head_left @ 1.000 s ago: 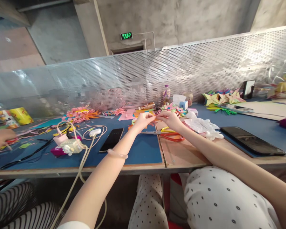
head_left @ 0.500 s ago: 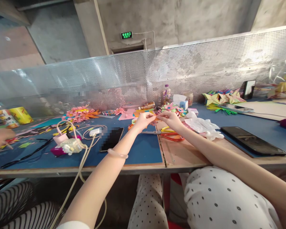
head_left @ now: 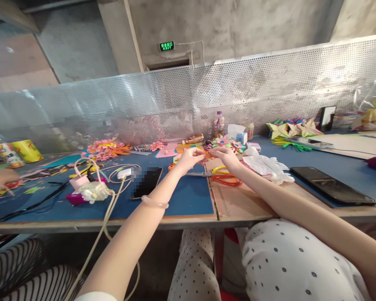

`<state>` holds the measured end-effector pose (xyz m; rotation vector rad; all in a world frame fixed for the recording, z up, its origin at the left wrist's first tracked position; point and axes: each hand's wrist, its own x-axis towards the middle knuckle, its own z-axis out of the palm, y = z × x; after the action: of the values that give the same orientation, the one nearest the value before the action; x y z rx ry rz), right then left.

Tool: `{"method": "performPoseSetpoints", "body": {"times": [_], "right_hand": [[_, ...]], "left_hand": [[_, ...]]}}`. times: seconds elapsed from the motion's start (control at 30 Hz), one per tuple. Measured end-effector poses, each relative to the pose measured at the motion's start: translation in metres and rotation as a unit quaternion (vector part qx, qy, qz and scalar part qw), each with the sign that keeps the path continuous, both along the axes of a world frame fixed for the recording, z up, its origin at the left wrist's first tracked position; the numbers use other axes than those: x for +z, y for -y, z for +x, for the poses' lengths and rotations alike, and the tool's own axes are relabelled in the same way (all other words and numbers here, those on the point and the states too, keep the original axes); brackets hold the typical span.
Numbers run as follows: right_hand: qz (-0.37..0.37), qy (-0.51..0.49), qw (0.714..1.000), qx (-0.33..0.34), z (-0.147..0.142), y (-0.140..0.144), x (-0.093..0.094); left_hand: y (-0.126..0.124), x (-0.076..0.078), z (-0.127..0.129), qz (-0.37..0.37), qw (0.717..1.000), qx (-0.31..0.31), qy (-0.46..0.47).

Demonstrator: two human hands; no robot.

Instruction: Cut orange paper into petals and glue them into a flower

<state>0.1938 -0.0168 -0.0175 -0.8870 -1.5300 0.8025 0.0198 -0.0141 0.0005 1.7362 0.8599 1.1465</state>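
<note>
Above the middle of the table, my left hand [head_left: 189,161] is closed, its thumb and fingers pinched on a small orange paper piece [head_left: 207,156]. My right hand [head_left: 224,157] is pinched close to the other side of that piece, most of which the fingers hide. Scissors with orange and yellow handles [head_left: 224,176] lie just below my hands, blades pointing left. Behind my hands are orange and pink paper sheets [head_left: 169,151] and a cluster of colourful paper flowers [head_left: 228,143].
A black phone [head_left: 148,183] and a power strip with cables [head_left: 92,192] lie left, another phone [head_left: 332,185] right. Crumpled white plastic [head_left: 268,165] is beside my right forearm. Pink paper flowers [head_left: 102,149] sit at the back left. A co-worker's hand [head_left: 1,179] is at far left.
My two hands have drawn very slightly apart, showing a little more of the orange paper between the fingertips. The things on the table have not moved.
</note>
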Motion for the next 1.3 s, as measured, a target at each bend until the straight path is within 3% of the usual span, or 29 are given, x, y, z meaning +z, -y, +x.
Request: {"method": "performPoseSetpoints", "body": {"times": [0.2, 0.77, 1.03, 1.3], "right_hand": [[0.013, 0.005, 1.0, -0.006, 0.001, -0.001, 0.0], [0.06, 0.065, 0.996, -0.006, 0.0, 0.002, 0.001], [0.031, 0.078, 0.996, -0.008, -0.001, 0.001, 0.0], [0.086, 0.055, 0.993, -0.054, 0.001, -0.002, 0.002]], "left_hand": [[-0.003, 0.0, -0.001, -0.026, 0.999, -0.006, 0.038], [-0.002, -0.002, 0.001, -0.021, 1.0, -0.001, -0.006], [0.014, 0.007, 0.004, -0.063, 0.997, -0.008, -0.038], [0.0, -0.002, 0.0, -0.088, 0.993, -0.048, 0.068]]}}
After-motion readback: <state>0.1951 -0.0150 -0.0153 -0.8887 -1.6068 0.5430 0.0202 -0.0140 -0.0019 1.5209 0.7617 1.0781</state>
